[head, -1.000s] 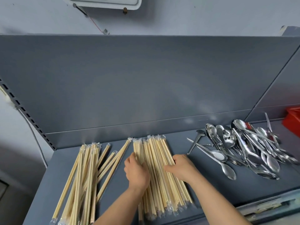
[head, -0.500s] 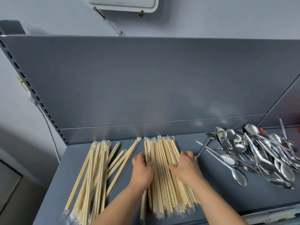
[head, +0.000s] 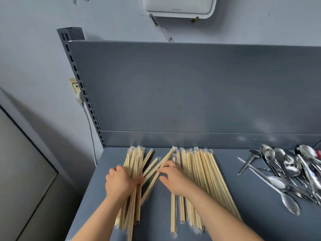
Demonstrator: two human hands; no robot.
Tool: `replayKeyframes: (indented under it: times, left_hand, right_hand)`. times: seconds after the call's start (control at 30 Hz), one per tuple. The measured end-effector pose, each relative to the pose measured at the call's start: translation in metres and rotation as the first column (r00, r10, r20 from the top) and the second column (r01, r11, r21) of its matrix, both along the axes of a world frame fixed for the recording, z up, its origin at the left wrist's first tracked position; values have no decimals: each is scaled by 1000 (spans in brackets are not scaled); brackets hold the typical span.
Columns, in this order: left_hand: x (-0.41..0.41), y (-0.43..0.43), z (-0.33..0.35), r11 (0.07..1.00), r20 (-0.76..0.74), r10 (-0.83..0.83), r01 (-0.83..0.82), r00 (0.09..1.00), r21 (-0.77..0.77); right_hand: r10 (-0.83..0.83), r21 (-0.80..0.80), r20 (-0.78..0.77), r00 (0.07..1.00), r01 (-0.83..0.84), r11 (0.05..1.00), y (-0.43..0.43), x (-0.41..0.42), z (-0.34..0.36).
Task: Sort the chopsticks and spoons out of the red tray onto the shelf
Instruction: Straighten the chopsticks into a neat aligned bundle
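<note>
Wrapped wooden chopsticks lie on the grey shelf (head: pixel 234 214) in two piles. My left hand (head: pixel 121 183) is curled over the left chopstick pile (head: pixel 134 159), gripping it from the left side. My right hand (head: pixel 173 178) rests with fingers spread on a few slanted loose chopsticks (head: pixel 156 165) between the piles. The right chopstick pile (head: pixel 206 169) lies straight under my right forearm. A heap of metal spoons (head: pixel 286 171) sits at the shelf's right end, away from both hands. The red tray is out of view.
The shelf's grey back panel (head: pixel 191 93) rises behind the piles, with a slotted post (head: pixel 83 94) at its left edge. A wall socket and cable (head: pixel 78 94) hang left of the post. A white box (head: pixel 178 6) is mounted on the wall above.
Both hands left the right pile and moved left. My left hand now grips the left pile and my right hand touches the slanted loose sticks. The view swung left.
</note>
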State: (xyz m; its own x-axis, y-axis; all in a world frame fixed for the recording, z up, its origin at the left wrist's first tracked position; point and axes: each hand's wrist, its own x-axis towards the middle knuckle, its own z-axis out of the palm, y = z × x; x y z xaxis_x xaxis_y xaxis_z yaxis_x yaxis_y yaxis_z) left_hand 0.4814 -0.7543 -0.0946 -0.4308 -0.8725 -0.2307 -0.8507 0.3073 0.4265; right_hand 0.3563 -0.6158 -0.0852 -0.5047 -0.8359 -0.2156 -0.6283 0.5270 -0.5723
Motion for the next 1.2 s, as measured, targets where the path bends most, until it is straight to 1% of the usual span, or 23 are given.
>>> replayKeyframes:
  times: [0.1,0.23,0.3,0.43,0.6,0.8,0.87,0.97,1.1,1.13,1.2]
  left_hand:
    - [1,-7,-6,996,-160,-84,84,984,-4]
    - [-9,1,-4,984,-210,-179,174,961,-42]
    - [-15,11,-4,974,-181,-228,221,957,-57]
    - [-25,27,-3,954,48,-288,291,956,-75]
    - [-32,33,3,949,18,-315,315,949,-5]
    - [-37,32,16,929,127,-369,369,921,29]
    - [-36,31,12,930,130,-367,368,921,12]
    - [-34,28,13,928,107,-371,372,922,8]
    - [-28,19,16,934,41,-356,354,934,39]
    - [-27,17,18,938,-4,-340,340,940,73]
    - [-25,15,24,936,-168,-288,314,943,157]
  right_hand:
    - [-23,15,-38,999,23,1000,-3,-2,-7]
    - [-10,33,-69,998,12,999,5,-7,-8]
    - [1,38,-71,997,2,999,10,-11,-7]
    - [-28,17,-65,997,30,999,19,-20,-6]
    - [-56,26,-68,996,58,998,26,-27,-11]
    - [-64,28,-68,996,66,997,29,-31,-11]
    - [-71,26,-57,996,73,997,30,-32,-13]
    - [-96,19,-32,995,96,995,32,-36,-14]
    - [-129,15,75,989,129,992,34,-39,-11]
    - [-144,2,126,982,145,989,35,-38,-7]
    - [-178,-85,242,954,203,975,34,-37,7]
